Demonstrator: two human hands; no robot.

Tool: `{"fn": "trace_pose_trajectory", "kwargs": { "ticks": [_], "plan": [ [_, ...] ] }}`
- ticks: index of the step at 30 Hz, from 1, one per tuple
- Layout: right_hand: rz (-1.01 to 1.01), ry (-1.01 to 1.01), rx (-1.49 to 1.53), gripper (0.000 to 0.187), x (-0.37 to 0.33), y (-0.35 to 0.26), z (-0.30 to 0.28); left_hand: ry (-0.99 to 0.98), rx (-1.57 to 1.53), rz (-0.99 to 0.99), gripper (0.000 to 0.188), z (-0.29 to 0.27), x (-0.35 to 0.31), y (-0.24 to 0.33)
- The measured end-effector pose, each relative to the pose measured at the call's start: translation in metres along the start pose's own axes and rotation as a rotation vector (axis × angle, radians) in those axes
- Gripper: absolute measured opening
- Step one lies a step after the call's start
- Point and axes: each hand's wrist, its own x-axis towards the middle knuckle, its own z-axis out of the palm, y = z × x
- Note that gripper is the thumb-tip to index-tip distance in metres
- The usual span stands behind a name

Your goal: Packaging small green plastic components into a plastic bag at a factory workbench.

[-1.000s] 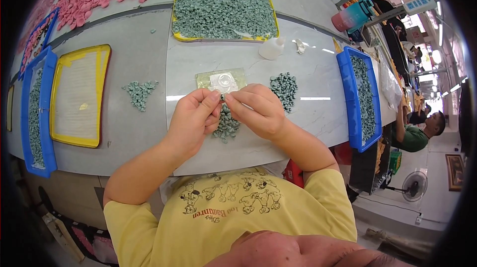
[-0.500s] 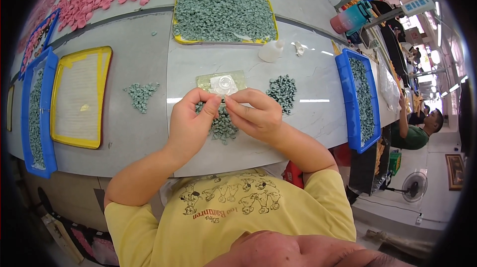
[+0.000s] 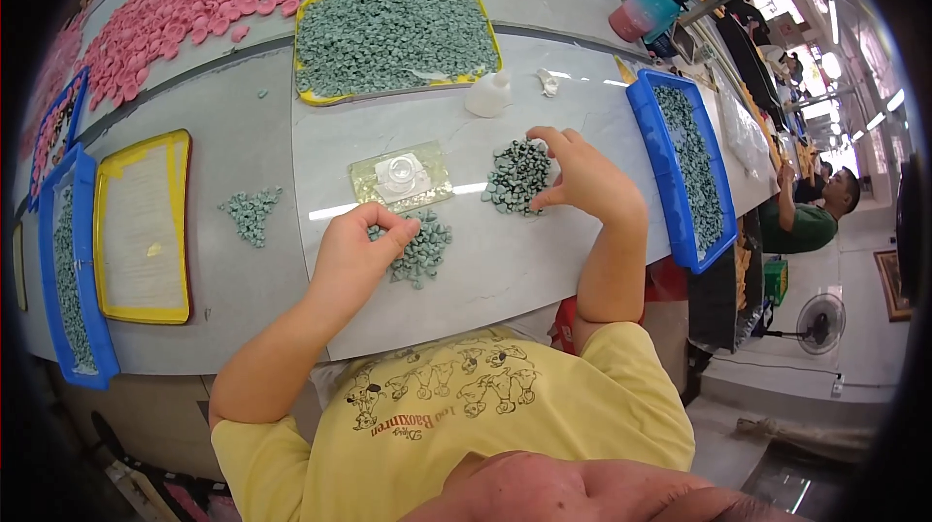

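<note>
Your right hand (image 3: 590, 182) arches over the right edge of a dark-green pile (image 3: 513, 177) of small pieces (image 3: 505, 194) on the counter (image 3: 476, 294), thumb and fingers parted. Your left hand (image 3: 357, 252) curls at a paler green pile (image 3: 425, 252), just below a green pad (image 3: 364, 182) bearing a clear round dish (image 3: 401, 170), thumb and forefinger close together; whether they grip anything cannot be told. The pieces look light, hard and perhaps slippery, best pinched singly by their sides.

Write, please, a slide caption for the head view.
Right hand open at a darker green pile, left hand at a paler pile, with a yellow-rimmed tray of small green pieces farther off.
</note>
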Motion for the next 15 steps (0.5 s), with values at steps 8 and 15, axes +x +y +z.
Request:
{"fn": "trace_pose_trajectory", "kwargs": {
  "ticks": [8,15],
  "plan": [
    [0.188,-0.151,0.006,0.065,0.008,-0.006,0.016,0.019,-0.189,-0.070,0.022,0.011,0.006,0.002],
    [-0.010,0.079,-0.044,0.038,0.017,-0.003,0.034,0.014,-0.601,-0.064,0.016,0.003,0.014,0.003]
  ]
}}
